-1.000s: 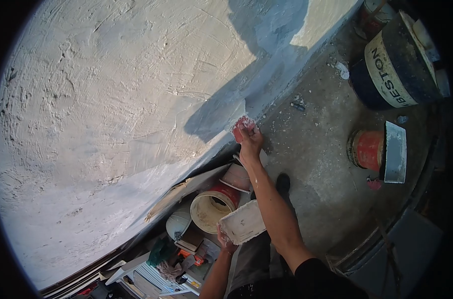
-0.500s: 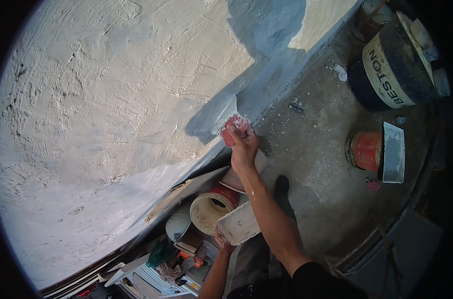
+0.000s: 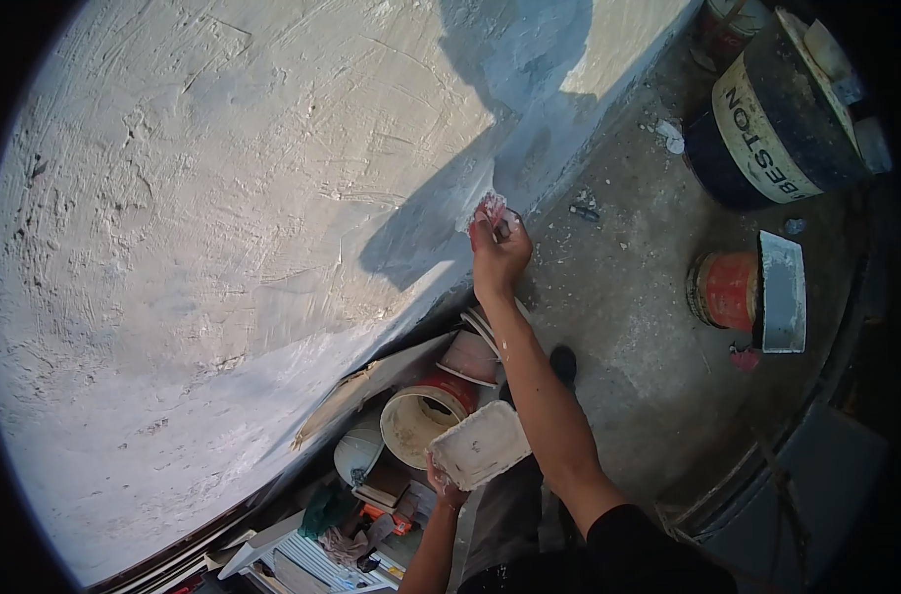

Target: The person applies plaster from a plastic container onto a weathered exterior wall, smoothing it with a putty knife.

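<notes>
My right hand [image 3: 501, 259] is closed on a small red scraper [image 3: 489, 210] smeared with white plaster. The scraper's edge meets the lower part of the rough white wall [image 3: 223, 198], close to where wall and floor join. Lower down, my left hand [image 3: 446, 480] grips one end of a shallow rectangular plaster tray [image 3: 482, 445], its inside coated white. Part of the tray's far side passes behind my right forearm. My shadow falls on the wall around the scraper.
Below the wall lie an open red-and-white bucket [image 3: 396, 426], a white helmet [image 3: 355, 450] and a loose board [image 3: 361, 391]. On the floor to the right are a large dark drum [image 3: 738, 148] and a red tin [image 3: 725, 290] with a grey rectangular panel [image 3: 782, 292] against it.
My right hand has moved up and slightly right along the wall's base, and the scraper has turned more edge-on. The tray has shifted slightly right and tilted in my left hand.
</notes>
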Demonstrator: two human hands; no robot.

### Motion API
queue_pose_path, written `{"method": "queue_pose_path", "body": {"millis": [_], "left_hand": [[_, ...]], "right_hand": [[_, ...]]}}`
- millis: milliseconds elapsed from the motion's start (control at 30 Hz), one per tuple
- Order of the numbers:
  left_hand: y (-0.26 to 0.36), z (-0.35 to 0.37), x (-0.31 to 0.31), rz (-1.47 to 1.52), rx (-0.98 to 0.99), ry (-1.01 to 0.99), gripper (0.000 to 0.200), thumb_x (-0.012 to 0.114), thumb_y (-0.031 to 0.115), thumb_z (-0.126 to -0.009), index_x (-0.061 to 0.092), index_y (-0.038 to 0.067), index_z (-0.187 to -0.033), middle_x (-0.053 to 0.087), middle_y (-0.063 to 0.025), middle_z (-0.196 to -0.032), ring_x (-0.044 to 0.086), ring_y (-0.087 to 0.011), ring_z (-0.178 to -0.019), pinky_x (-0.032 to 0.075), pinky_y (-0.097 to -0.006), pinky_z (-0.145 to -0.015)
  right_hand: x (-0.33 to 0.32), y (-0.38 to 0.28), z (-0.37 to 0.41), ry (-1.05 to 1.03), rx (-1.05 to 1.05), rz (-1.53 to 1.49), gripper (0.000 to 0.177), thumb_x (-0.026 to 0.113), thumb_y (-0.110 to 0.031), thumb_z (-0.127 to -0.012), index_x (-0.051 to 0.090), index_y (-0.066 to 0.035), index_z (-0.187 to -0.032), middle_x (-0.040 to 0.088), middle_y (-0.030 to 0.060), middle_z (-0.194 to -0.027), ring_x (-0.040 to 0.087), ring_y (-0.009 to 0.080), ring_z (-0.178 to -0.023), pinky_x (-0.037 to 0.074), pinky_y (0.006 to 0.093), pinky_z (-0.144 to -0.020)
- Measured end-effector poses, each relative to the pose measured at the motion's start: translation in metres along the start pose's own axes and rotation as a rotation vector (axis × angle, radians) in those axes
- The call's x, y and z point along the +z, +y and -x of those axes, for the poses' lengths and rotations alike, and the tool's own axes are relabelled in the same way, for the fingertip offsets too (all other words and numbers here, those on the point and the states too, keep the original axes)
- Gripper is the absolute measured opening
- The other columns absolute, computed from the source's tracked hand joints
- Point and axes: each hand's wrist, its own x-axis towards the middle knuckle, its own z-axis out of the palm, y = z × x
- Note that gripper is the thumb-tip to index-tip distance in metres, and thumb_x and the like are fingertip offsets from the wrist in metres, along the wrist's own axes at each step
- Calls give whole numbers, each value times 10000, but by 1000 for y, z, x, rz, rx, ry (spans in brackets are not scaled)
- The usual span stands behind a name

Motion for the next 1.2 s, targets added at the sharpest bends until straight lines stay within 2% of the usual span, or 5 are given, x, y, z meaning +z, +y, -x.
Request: {"method": "queue_pose_path", "body": {"millis": [267, 433, 633, 867, 1200], "left_hand": [[2, 6, 9, -3, -29, -39, 734, 314, 654, -881, 380, 138, -1398, 462, -106, -1373, 478, -354, -1219, 370, -549, -1016], [0, -3, 4, -40, -17, -24, 744, 305, 653, -886, 370, 121, -1403, 457, -112, -1376, 471, -354, -1227, 371, -551, -1014], [-2, -2, 17, -58, -23, -25, 757, 313, 666, -881, 373, 117, -1398, 451, -112, -1380, 467, -352, -1231, 367, -558, -1015], [-5, 6, 12, 30, -76, -63, 720, 311, 636, -905, 399, 105, -1382, 462, -113, -1374, 462, -334, -1235, 354, -515, -1040], [-2, 13, 12, -23, -23, -24, 734, 314, 665, -881, 407, 135, -1380, 467, -98, -1368, 475, -350, -1218, 370, -556, -1010]], "right_hand": [[27, -45, 49, -276, -228, 230, 149, 649, -39, -827, 611, 59, -932, 661, 131, -794, 622, 159, -737, 478, 301, -694], [3, -32, 55, -204, -84, -8, 175, 630, -50, -861, 595, 54, -997, 667, 113, -863, 619, 132, -791, 489, 285, -712], [-36, 1, -4, 37, 79, -158, 170, 600, -7, -871, 548, 34, -1028, 630, 68, -971, 594, 120, -852, 464, 250, -766], [-19, 3, -5, -146, 55, -224, 131, 613, -18, -868, 573, 16, -988, 632, 50, -942, 574, 86, -841, 458, 238, -759], [-8, -29, 13, -250, 52, -215, 107, 610, -31, -880, 584, 17, -972, 629, 36, -918, 564, 68, -821, 455, 223, -732]]}}
